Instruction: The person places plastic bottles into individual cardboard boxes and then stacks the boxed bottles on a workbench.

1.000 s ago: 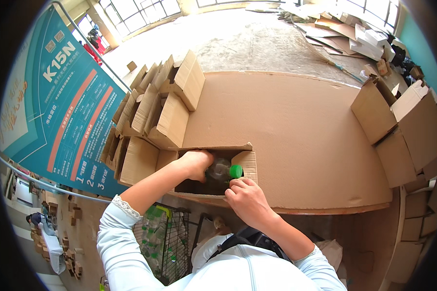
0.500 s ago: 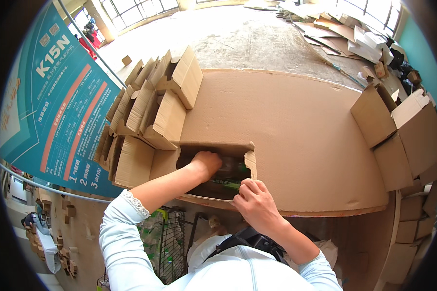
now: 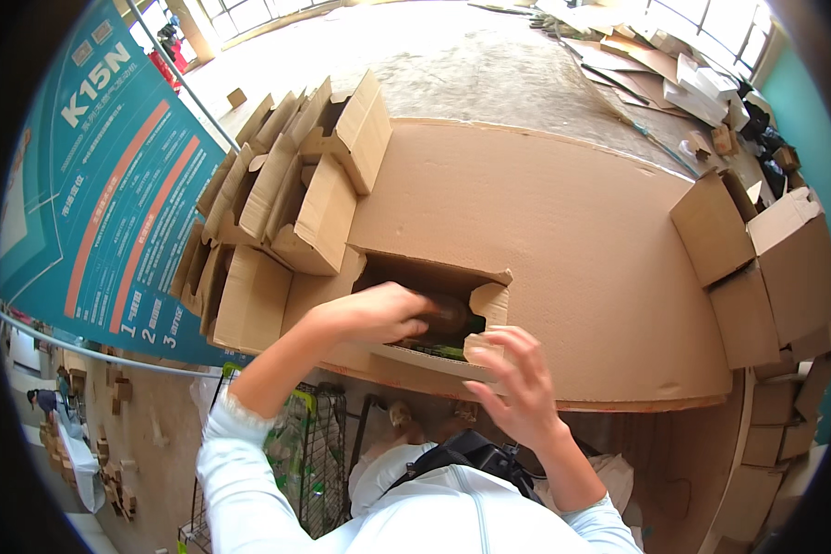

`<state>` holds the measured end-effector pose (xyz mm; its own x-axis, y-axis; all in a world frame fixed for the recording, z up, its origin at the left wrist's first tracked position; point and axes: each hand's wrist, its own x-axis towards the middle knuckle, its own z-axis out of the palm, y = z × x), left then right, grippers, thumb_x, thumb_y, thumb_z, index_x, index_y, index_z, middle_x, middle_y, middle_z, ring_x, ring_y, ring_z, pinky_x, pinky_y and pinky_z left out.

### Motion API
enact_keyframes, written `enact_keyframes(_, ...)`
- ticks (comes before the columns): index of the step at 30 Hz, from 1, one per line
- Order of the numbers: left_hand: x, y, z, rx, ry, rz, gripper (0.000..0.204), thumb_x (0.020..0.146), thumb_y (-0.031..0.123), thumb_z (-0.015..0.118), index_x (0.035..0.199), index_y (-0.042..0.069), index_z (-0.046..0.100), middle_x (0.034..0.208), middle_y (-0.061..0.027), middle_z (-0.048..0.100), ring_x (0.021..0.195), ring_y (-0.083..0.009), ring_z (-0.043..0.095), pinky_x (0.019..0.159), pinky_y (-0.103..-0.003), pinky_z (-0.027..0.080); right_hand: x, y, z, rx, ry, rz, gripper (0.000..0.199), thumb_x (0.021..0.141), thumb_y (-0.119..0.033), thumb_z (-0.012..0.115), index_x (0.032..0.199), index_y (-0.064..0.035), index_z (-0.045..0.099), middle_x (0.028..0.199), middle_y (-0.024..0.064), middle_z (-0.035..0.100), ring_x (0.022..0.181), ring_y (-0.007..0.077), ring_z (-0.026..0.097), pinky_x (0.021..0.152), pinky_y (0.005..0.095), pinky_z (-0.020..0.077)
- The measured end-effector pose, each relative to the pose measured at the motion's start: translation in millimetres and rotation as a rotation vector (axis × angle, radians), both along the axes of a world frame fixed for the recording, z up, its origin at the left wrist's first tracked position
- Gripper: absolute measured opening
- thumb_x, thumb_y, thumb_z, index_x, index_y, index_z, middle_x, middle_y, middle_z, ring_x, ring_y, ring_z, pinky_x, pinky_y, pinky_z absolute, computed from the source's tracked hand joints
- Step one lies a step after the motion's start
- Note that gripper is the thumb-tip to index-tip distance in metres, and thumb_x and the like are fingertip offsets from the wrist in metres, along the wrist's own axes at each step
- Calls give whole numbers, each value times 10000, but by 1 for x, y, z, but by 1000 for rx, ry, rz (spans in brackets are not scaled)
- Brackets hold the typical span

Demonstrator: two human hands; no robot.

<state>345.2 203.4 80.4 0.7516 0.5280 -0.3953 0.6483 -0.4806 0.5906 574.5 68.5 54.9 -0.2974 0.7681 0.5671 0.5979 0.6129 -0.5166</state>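
Left hand (image 3: 374, 312) reaches into open brown cardboard box (image 3: 489, 300) on cardboard-covered counter (image 3: 545, 212), fingers clamped on dark glass bottle (image 3: 448, 316) inside. Right hand (image 3: 517, 388) fingers apart at box flap. Bottle likely heavy, slick, breakable; grip the body.

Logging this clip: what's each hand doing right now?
Left hand: closed on a dark bottle inside the open box.
Right hand: open, fingers on the box's near flap.

Bright window daylight, glare on floor, fisheye-bent edges.
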Motion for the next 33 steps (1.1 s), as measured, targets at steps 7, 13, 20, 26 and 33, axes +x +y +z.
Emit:
enact_keyframes(7,-84,-64,-10,496,-505,562,660,729,390,816,1222,5,606,1146,-159,668,1130,-291,612,998,-391,452,28,7,-46,-334,238,-44,511,763,-161,782,1204,-43,554,1182,141,615,1135,321,582,951,401,477)
enact_keyframes(13,-59,-43,-42,551,-289,798,886,698,257,849,1424,39,390,1340,-192,532,1269,-293,503,1096,-410,350,-9,35,-29,-264,-58,-419,793,713,-126,804,1393,-85,399,1413,159,448,1304,313,429,1063,464,363)
enact_keyframes(20,-61,-4,-49,584,-106,243,780,771,365,767,1382,9,438,1444,-194,430,1375,-345,364,1167,-474,254,5,59,-39,-431,-214,-127,610,777,-270,760,1282,6,559,1415,155,474,1387,320,354,1146,471,287)
enact_keyframes(26,-74,-14,-55,547,-66,72,1252,550,636,822,1535,170,205,1570,-185,171,1439,-427,144,1123,-570,259,-1,20,-27,-314,-416,-60,897,747,-416,774,1455,-45,366,1541,142,286,1425,337,272,1167,520,216)
enact_keyframes(33,-59,4,-31,452,259,-95,1370,480,370,914,1547,199,73,1508,-266,203,1394,-501,169,1079,-584,326,-11,12,-27,-574,-428,-232,1120,599,-167,890,1519,-259,258,1589,205,48,1338,403,393,1065,475,418)
